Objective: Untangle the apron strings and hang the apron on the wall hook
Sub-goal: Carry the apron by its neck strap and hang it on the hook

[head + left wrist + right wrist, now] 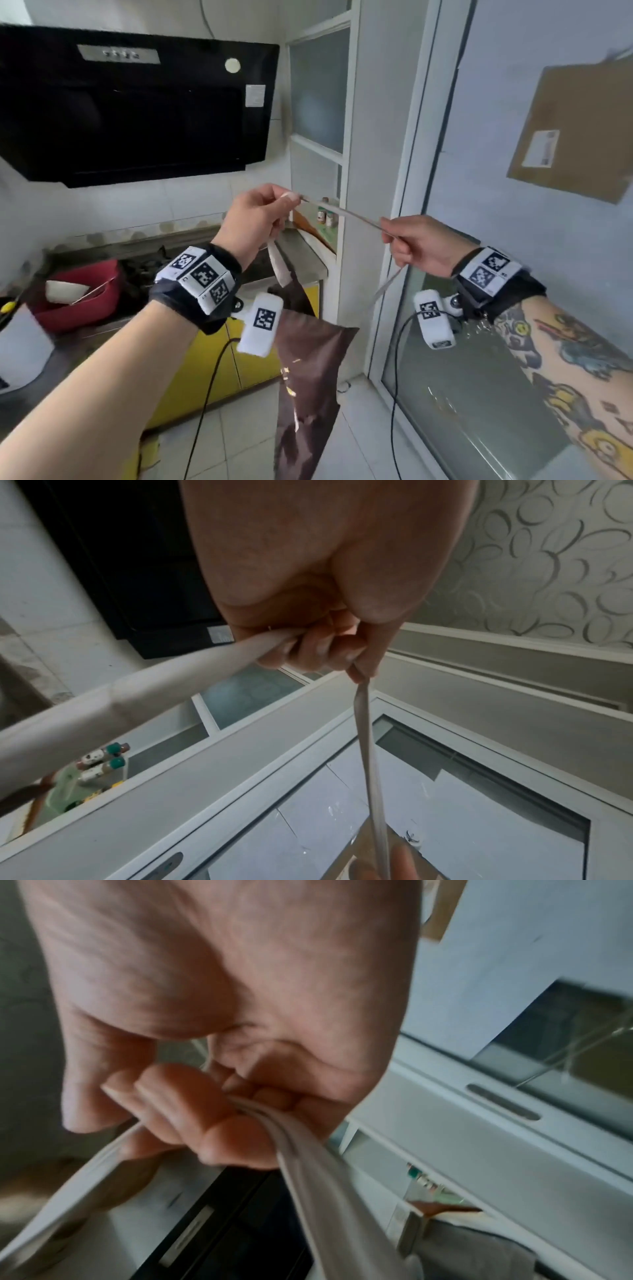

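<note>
Your left hand (255, 219) is up in front of the range hood (130, 102), thumb and forefinger pinching the flat, pale apron string (342, 211), the other fingers curled in. From the left wrist view that string (368, 750) leaves your fingertips (358, 673) as a thin ribbon seen edge-on, while a wider, smooth band of the same pale cloth (137, 693) runs out of the curled fingers toward the lower left.

Your right hand (419, 245) sits lower and to the right, fingers folded round the same string, which is stretched taut and straight between the two hands. Past your right fist the loose end (388, 282) drops away, limp and slightly blurred. The right wrist view shows the strap (318, 1164) doubled where it comes out between your curled fingers (192, 1104), two narrow edges lying side by side.

The apron (308, 370) hangs below your left wrist, held off the floor by the band in your left hand: glossy brown fabric, folded and creased, with small gold markings that I cannot read.

Behind it, the counter carries a red basin (80, 294) at its left end, with a white bowl (66, 291) inside. Yellow cabinet doors (205, 373) run under the counter's front edge. A flat brown cardboard parcel (579, 133) hangs on the pale wall to the right.
</note>
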Demonstrator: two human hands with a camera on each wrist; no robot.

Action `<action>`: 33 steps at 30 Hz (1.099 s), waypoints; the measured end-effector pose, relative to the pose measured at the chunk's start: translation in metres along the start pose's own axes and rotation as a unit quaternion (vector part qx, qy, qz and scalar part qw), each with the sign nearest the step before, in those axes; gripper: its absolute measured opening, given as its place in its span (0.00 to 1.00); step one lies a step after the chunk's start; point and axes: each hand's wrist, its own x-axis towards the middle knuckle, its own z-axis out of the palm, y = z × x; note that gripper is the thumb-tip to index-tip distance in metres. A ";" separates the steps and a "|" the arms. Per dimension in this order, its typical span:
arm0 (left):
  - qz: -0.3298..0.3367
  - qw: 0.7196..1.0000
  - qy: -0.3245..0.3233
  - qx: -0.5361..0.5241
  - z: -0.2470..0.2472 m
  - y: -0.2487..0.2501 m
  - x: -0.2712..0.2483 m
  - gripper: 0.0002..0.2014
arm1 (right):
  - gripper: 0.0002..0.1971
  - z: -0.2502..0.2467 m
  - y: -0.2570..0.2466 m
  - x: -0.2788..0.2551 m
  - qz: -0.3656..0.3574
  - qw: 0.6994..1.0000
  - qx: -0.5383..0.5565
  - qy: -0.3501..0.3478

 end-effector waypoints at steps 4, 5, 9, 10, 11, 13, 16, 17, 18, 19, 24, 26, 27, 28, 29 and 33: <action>0.032 0.999 -0.007 0.035 0.027 -0.003 0.043 0.08 | 0.10 -0.056 0.008 -0.019 -0.024 0.991 0.105 0.073; 0.036 0.998 -0.011 0.042 0.034 -0.004 0.054 0.08 | 0.10 -0.068 0.007 -0.022 -0.036 0.988 0.124 0.086; 0.049 0.995 -0.050 0.067 0.077 -0.007 0.095 0.08 | 0.11 -0.118 -0.007 -0.032 -0.073 0.975 0.147 0.148; 0.048 0.995 -0.056 0.071 0.090 -0.006 0.105 0.08 | 0.13 -0.130 -0.011 -0.034 -0.082 0.973 0.133 0.169; 0.045 0.995 -0.057 0.068 0.096 -0.007 0.113 0.08 | 0.12 -0.135 -0.014 -0.034 -0.089 0.972 0.110 0.190; 0.042 0.996 -0.065 0.054 0.118 -0.008 0.133 0.07 | 0.10 -0.155 -0.021 -0.035 -0.102 0.963 0.077 0.239; 0.058 0.994 -0.066 0.062 0.158 -0.010 0.158 0.06 | 0.06 -0.185 -0.032 -0.037 -0.116 0.949 0.056 0.288; 0.065 0.994 -0.065 0.060 0.170 -0.010 0.164 0.06 | 0.06 -0.193 -0.034 -0.039 -0.121 0.946 0.046 0.298; 0.070 0.994 -0.064 0.058 0.179 -0.010 0.169 0.06 | 0.05 -0.199 -0.036 -0.040 -0.126 0.942 0.033 0.308; 0.074 0.993 -0.071 0.052 0.188 -0.011 0.177 0.06 | 0.05 -0.204 -0.038 -0.042 -0.131 0.939 0.021 0.318; 0.084 0.987 -0.132 0.028 0.218 -0.008 0.202 0.08 | 0.06 -0.225 -0.049 -0.045 -0.164 0.909 -0.034 0.381; 0.091 0.985 -0.144 -0.001 0.236 0.000 0.215 0.08 | 0.06 -0.234 -0.062 -0.043 -0.180 0.887 -0.070 0.419; 0.090 0.985 -0.146 -0.018 0.247 0.005 0.222 0.08 | 0.07 -0.239 -0.070 -0.041 -0.185 0.875 -0.086 0.439; 0.089 0.984 -0.151 -0.039 0.258 0.010 0.230 0.08 | 0.06 -0.244 -0.079 -0.039 -0.191 0.863 -0.101 0.457; 0.089 0.981 -0.158 -0.062 0.270 0.016 0.239 0.08 | 0.06 -0.249 -0.089 -0.036 -0.196 0.852 -0.114 0.473; 0.104 0.966 -0.207 -0.119 0.314 0.039 0.277 0.08 | 0.06 -0.267 -0.128 -0.027 -0.210 0.815 -0.141 0.521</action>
